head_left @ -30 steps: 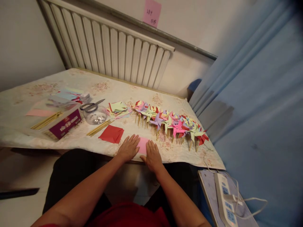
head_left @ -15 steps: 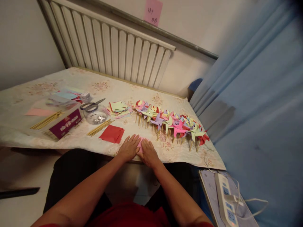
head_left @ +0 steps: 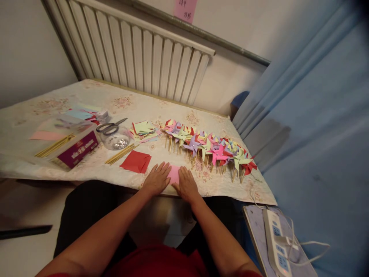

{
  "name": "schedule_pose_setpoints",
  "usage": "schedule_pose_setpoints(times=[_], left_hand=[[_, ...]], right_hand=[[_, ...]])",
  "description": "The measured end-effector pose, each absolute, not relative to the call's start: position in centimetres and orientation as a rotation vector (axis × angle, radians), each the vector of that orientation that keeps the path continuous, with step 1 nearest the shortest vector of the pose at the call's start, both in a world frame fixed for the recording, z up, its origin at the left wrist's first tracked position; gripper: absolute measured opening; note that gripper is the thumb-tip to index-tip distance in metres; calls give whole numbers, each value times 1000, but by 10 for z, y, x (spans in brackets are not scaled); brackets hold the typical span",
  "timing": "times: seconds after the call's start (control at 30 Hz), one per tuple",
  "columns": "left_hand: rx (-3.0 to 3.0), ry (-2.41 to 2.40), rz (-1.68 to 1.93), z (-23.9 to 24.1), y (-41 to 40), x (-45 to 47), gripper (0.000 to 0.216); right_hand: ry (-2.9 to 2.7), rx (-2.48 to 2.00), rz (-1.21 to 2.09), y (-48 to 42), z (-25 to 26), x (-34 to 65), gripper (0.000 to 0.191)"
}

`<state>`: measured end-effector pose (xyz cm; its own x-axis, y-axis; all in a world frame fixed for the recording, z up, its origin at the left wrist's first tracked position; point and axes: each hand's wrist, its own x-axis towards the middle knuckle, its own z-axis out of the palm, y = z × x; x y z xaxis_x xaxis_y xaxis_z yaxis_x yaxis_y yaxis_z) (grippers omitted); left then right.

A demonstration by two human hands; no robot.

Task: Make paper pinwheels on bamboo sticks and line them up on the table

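Note:
A small pink paper square (head_left: 174,174) lies at the near edge of the table (head_left: 95,96). My left hand (head_left: 157,179) lies flat on its left part, fingers stretched out. My right hand (head_left: 187,184) presses flat on its right part, fingers together and extended. Only a strip of the pink paper shows between the two hands. A folded red paper (head_left: 136,161) lies just left of my left hand.
A row of paper pinwheels (head_left: 207,148) on sticks runs to the right. Further left are cut paper pieces (head_left: 144,130), loose sticks (head_left: 121,154), a glass jar (head_left: 117,139) with scissors (head_left: 111,126), and a purple box (head_left: 77,148). A power strip (head_left: 276,242) sits at lower right.
My right hand slid left across the pink paper until it met the left hand, then moved back right, uncovering a strip of paper. The left hand stayed put.

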<state>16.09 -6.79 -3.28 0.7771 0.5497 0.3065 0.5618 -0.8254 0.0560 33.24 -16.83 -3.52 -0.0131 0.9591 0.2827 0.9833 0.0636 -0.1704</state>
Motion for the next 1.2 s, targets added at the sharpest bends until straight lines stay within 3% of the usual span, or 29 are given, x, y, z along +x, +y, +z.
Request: schedule_pose_setpoints(times=[0.33,0.7,1.2], left_hand=[[-2926,-916,-516,-36,-67,161,51],[-2933,-917,-510,-41,-65,161,51],[-2951,-931,-490,-35,-67,162,51]], right_hand=[[-1921,-1879,-126,-194,-44,345,65],[-2234,-1853,-111,-193,-40,302,77],[-2218,-1931,-116,-240,-44,318,72]])
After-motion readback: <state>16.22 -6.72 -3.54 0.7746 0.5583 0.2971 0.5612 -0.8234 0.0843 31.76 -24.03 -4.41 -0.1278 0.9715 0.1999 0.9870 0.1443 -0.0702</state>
